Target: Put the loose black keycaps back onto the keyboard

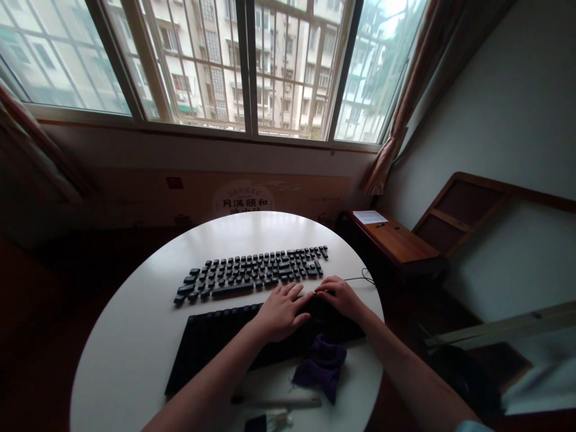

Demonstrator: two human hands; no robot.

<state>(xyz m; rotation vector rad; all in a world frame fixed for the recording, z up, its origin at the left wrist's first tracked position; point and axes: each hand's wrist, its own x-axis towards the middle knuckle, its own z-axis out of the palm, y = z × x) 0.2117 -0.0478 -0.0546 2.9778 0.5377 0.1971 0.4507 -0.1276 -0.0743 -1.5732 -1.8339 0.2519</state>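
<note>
A black keyboard body lies on a round white table. Behind it, several loose black keycaps are laid out in rows in keyboard order. My left hand rests on the right part of the keyboard body, fingers stretched toward the right. My right hand is at the keyboard's far right end, fingers curled down, fingertips meeting those of the left hand. What the right fingers grip is hidden.
A purple cloth lies just in front of the keyboard. A thin cable runs off the table's right edge. A pale tool lies near the front edge. A wooden side table with paper stands at right; windows behind.
</note>
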